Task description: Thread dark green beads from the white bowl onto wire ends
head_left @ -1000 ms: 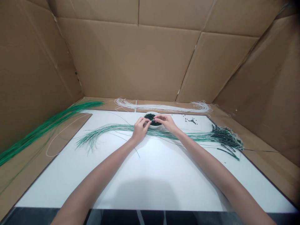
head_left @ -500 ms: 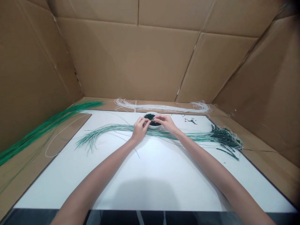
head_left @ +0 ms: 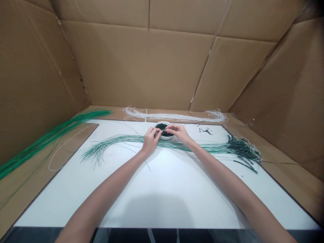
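Observation:
A white bowl [head_left: 167,137] of small dark beads [head_left: 161,126] stands at the far middle of the white board. Over its near side, my left hand [head_left: 151,139] is closed in a pinch on a thin green strand. Fingertip to fingertip with it, my right hand [head_left: 178,132] pinches a tiny dark piece that looks like a bead. Just where the strand meets that piece is too small to make out. Beneath both wrists runs a bundle of green strands [head_left: 121,138]; dark beaded lengths [head_left: 244,148] lie at its right end.
A few loose beads [head_left: 206,131] are scattered right of the bowl. White strands [head_left: 174,117] lie along the back, and a thick green bundle [head_left: 55,135] on the left. Brown cardboard walls [head_left: 141,67] enclose the back and both sides of the white board [head_left: 162,189].
Both hands stay over the bowl, almost unmoved. At the fingertips, the short bit of green seen between them before now looks darker; the view has shifted very slightly.

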`<state>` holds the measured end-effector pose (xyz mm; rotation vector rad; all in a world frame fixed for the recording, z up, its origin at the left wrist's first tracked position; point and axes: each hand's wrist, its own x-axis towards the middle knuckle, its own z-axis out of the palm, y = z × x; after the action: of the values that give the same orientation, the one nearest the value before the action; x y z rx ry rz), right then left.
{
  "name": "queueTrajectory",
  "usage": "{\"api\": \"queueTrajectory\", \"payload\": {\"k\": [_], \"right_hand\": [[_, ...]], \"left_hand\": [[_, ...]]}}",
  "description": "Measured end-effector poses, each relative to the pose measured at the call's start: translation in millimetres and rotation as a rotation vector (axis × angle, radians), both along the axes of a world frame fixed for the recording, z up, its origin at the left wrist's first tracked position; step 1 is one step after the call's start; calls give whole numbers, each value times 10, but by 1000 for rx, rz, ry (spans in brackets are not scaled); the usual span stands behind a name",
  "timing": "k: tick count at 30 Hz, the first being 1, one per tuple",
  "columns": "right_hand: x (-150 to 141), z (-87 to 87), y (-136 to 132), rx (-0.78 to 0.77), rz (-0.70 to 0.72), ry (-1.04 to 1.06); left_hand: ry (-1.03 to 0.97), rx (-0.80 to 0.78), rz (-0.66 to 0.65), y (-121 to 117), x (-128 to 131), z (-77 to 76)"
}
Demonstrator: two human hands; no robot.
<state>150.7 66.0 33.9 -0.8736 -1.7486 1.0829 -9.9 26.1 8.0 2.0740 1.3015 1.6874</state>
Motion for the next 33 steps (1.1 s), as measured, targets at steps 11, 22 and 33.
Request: {"api": "queueTrajectory", "payload": {"k": [11,22,33], "right_hand": [[-2,10,-3,6,-3,-8],[5,22,-14,21,-4,-34],[18,68,-29,231,-43,-264]], "left_hand": [[8,6,-20,-7,-2,4],[15,3,-10,-1,-6,-7],[73,45,-28,-7,-6,-27]]}}
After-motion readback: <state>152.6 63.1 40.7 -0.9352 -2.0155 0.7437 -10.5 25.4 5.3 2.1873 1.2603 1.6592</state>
